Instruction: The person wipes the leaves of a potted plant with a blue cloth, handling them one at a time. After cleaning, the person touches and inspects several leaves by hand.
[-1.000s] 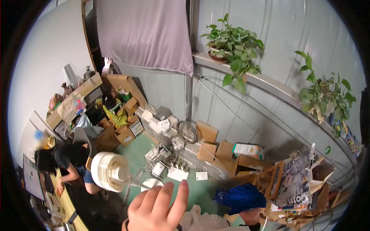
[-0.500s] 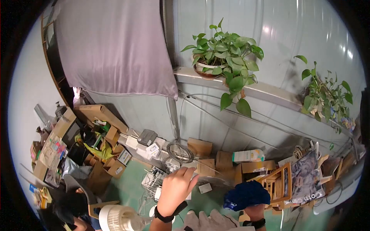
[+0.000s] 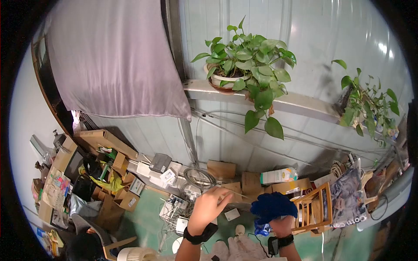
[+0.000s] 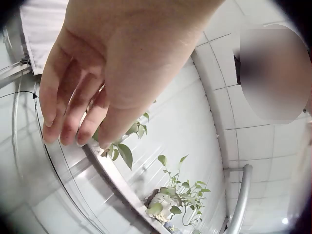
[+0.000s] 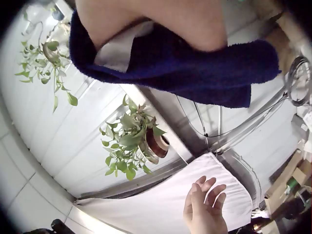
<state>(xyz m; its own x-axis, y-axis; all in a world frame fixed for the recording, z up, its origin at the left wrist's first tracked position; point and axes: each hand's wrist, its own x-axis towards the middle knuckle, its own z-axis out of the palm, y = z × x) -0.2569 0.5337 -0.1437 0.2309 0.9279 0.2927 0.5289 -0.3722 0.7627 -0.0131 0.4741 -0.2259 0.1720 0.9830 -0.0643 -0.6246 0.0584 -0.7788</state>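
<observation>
Seen from the head camera, two bare hands reach in from the bottom of a cluttered room. The right hand (image 3: 282, 224), lower right of centre, is partly covered by a bunched dark blue cloth (image 3: 273, 206), which sits just above it in the frame. In the right wrist view the cloth wraps the hand and hides its fingers, so their grip cannot be told. The left hand (image 3: 209, 211), at lower centre, holds nothing; its fingers are loosely bent, close together, and apart from the cloth. Behind the cloth, at lower right, is a wooden chair (image 3: 312, 209). A leafy potted plant (image 3: 254, 63) stands on a ledge (image 3: 300, 103) at upper centre, well away from both hands. The step in hand appears to be holding or handling the cloth one-handed; working it with both would call for bringing the left hand rightward and taking a loose edge, while the right keeps it supported.
</observation>
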